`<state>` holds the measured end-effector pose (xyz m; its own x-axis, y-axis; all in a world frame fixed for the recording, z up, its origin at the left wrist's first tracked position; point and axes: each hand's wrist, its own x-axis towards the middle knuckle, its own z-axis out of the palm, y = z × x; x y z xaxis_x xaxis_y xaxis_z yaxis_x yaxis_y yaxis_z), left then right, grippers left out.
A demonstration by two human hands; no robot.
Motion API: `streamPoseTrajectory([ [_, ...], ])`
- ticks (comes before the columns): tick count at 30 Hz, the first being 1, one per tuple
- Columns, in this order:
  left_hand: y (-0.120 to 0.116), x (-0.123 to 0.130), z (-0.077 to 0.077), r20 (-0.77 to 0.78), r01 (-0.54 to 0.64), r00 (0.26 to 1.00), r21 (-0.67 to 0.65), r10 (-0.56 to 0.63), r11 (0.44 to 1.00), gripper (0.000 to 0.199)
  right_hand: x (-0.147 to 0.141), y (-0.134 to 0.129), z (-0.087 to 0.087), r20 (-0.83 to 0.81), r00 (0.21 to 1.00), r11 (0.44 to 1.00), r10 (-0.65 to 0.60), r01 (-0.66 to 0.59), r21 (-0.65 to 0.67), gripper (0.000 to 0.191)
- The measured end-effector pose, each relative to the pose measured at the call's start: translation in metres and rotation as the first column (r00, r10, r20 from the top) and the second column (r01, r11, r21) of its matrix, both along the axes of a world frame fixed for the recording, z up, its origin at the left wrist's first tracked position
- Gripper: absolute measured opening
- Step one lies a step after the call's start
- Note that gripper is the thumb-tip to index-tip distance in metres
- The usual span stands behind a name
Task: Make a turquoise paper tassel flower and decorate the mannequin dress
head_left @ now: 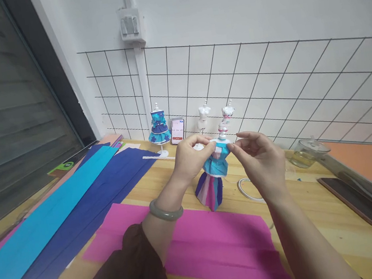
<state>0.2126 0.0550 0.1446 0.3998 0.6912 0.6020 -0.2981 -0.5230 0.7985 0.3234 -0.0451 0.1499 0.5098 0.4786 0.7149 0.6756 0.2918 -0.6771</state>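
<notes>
Pale wooden boards make up the worktop (309, 242), with a wire grid (255, 66) on the white wall behind. Near its middle, between both hands, a miniature dress form (222, 135) leans slightly, wearing a turquoise bodice (222, 153) over a striped skirt (209, 191). The left grip (188, 157) has its thumb and forefinger at one upper edge of the bodice; the right grip (261, 154) brings its thumb to the opposite edge. Whether either is pinched closed on the material, I cannot tell. Uneven pulling between them could, I'd judge, twist the bodice or tear it if it is as thin as it looks, and a push at chest height might tip the figure, since the skirt hides whatever supports it. Down in front, the brown sleeve (131, 274) overlaps the magenta sheet (217, 245), so drawing that arm back could drag or crease it. Off to the right, the glass pot (306, 153) holds yellowish liquid; a wide sweep of the right hand might knock it and wet the pieces nearby
</notes>
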Motion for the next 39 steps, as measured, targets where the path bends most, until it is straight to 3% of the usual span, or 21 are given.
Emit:
streamPoseTrajectory([
  [16,0.0010,-0.0005,0.0008,-0.011,0.002,1.000,0.000,-0.002,1.000,0.011,-0.0014,-0.0012,-0.0009,0.075,0.996,0.999,-0.040,0.039,0.015,0.021],
  [23,0.0043,-0.0033,0.0005,-0.039,0.067,0.997,-0.042,-0.068,0.997,0.012,-0.0010,-0.0012,-0.0015,0.090,0.994,0.998,-0.065,0.064,0.007,0.021],
  [39,0.0084,-0.0040,-0.0013,0.003,0.118,0.993,0.008,-0.118,0.993,0.016,0.0003,-0.0006,-0.0024,0.064,0.997,0.999,-0.045,0.045,-0.001,0.021],
])
